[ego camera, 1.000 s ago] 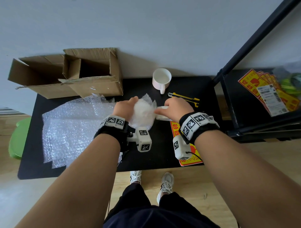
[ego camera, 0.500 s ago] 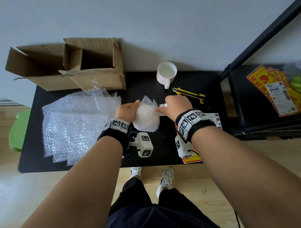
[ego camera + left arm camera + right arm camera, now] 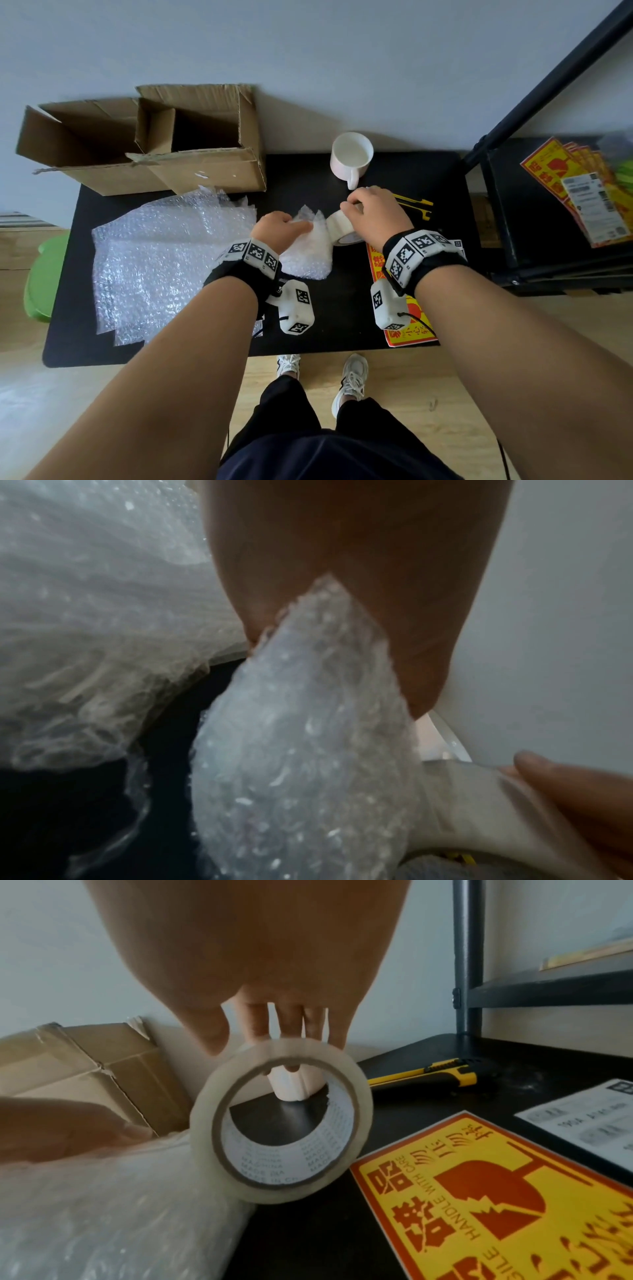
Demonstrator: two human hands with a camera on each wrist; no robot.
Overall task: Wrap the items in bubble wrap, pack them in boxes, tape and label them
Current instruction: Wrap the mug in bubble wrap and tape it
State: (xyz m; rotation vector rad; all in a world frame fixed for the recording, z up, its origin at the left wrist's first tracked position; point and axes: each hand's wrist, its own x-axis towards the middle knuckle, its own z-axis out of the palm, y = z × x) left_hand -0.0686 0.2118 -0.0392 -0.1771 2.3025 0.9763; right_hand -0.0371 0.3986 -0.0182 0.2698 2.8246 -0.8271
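- Keep your left hand (image 3: 279, 228) pressing the bubble-wrapped bundle (image 3: 310, 253) down near the middle of the table (image 3: 404, 171). Its grip is on the gathered wrap, thumb and fingers pinching a fold in the left wrist view, so the wrap should not spring open while you tape.
- The bundle lies directly under and just right of that grip, with the loose bubble wrap sheets (image 3: 164, 260) toward the table's left edge.
- Your right hand (image 3: 373, 214) holds the clear tape roll (image 3: 342, 229) upright from above, its grip closed on the rim, and the roll touches the bundle's right side.
- Pull the free end across the seam; I judge it will hold best laid flat over the fold.
- The white mug (image 3: 351, 157) waits unwrapped at the back edge.
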